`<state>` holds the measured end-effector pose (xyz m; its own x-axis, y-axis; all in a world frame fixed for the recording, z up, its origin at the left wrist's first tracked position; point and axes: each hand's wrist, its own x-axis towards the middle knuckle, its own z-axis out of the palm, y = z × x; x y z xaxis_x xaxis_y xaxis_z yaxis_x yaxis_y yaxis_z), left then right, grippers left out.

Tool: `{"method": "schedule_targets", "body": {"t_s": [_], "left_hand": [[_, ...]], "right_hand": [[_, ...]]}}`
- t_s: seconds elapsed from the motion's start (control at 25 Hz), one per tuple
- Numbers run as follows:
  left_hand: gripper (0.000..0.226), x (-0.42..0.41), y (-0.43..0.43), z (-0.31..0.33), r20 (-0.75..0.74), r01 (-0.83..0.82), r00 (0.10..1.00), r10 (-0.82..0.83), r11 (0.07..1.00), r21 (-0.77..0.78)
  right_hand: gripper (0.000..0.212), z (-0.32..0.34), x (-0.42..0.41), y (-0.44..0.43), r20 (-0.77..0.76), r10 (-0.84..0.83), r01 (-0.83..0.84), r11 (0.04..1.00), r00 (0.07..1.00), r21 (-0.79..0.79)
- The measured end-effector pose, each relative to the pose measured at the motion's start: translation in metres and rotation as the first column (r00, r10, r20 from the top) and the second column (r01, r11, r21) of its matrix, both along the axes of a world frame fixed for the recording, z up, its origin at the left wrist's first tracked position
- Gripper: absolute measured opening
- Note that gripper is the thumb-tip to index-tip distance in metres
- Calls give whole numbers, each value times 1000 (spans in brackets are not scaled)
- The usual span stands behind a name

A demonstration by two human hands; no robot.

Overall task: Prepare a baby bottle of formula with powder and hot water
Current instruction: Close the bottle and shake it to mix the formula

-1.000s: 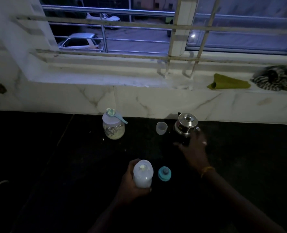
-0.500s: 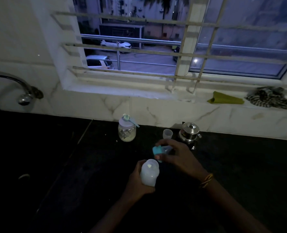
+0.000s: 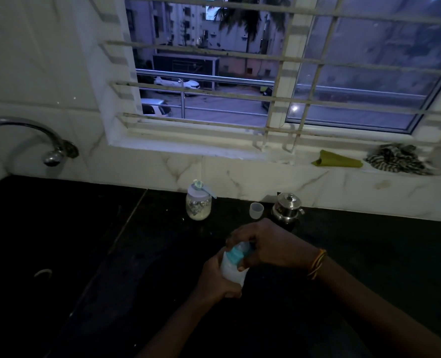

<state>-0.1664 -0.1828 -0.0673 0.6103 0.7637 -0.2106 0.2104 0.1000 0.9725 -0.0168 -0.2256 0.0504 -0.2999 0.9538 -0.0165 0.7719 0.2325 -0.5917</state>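
Lighting is dim throughout, and fine detail is limited.

Both hands are engaged, low and centre over the black desk (image 3: 85, 254). The left hand (image 3: 215, 279) is wrapped round the lower body of the baby bottle (image 3: 231, 271), fingers curled about it from the left. The right hand (image 3: 268, 245) comes in from the right with its fingers curled down over the teal cap (image 3: 236, 253), which sits on the mouth of the bottle. Only part of the cap shows beneath the fingers. The bottle stands roughly upright, its body pale and whitish. Whether its base touches the desk cannot be told, as the left hand covers it. Yellow and orange thread bands (image 3: 316, 263) circle the right wrist.

Three items stand at the back of the desk, along the marble wall and well apart from the bottle:
- The formula jar (image 3: 198, 206) is furthest left, lidded, with pale powder in its lower part.
- A light blue scoop (image 3: 201, 187) lies across the jar lid, handle pointing right.
- A small clear cup (image 3: 256, 210) stands upright, just left of the steel kettle (image 3: 286, 209).
- The kettle is lidded and lies just beyond the right hand.

A chrome tap (image 3: 33, 135) projects from the wall at far left. On the window sill (image 3: 188, 148) at right lie a folded green cloth (image 3: 337, 160) and, further right, a crumpled striped cloth (image 3: 398, 161).
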Motion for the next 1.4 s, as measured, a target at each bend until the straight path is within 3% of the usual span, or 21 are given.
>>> {"method": "schedule_targets", "body": {"t_s": [0.12,0.24,0.28,0.4,0.52,0.64,0.68,0.76,0.88,1.0,1.12,1.2,1.28,1.36,1.4], "left_hand": [[75,-1,-1,6,17,-25,1000,24,998,59],[68,1,-7,13,66,-26,998,18,991,134],[66,2,-10,16,76,-24,997,15,993,117],[78,0,-9,19,116,-18,993,17,1000,5],[74,0,-4,26,143,34,989,-25,998,-57],[79,5,-5,36,77,11,997,-12,1000,7],[77,9,-7,37,57,-17,998,15,999,42],[64,13,-10,41,-8,-67,998,68,988,137],[56,14,-12,46,-29,-71,997,76,990,124],[60,7,-7,58,84,109,991,-105,993,-46],[55,4,-1,64,264,358,913,-312,922,-147],[53,7,-1,64,204,326,932,-301,940,-101],[47,15,-6,62,86,147,986,-145,989,-24],[36,23,-11,53,59,-62,997,59,997,52],[30,28,-13,47,61,-159,987,152,977,142]], "right_hand": [[47,2,-14,-9,47,-182,181,983,982,29],[60,3,-35,-14,325,-414,369,909,850,192],[69,7,-34,-15,332,-449,401,893,830,204],[83,26,-17,-20,79,-442,441,897,894,22],[63,22,-7,-23,-154,-239,205,957,959,-206],[40,7,-10,-24,-430,-386,338,923,816,-186],[32,3,-14,-23,-431,-466,456,880,772,-135],[27,-5,-23,-21,-278,-607,634,774,744,7],[32,-14,-30,-19,-224,-631,664,737,743,126],[41,-15,-18,-13,-491,-448,503,864,747,-23],[26,-16,-13,-5,-766,-187,179,979,615,-95],[14,-18,-15,-2,-807,-188,206,975,559,-85],[11,-21,-21,3,-764,-310,412,909,566,-63],[14,-30,-33,11,-582,-586,732,681,564,24],[16,-36,-43,15,-486,-717,844,528,501,91]]}}
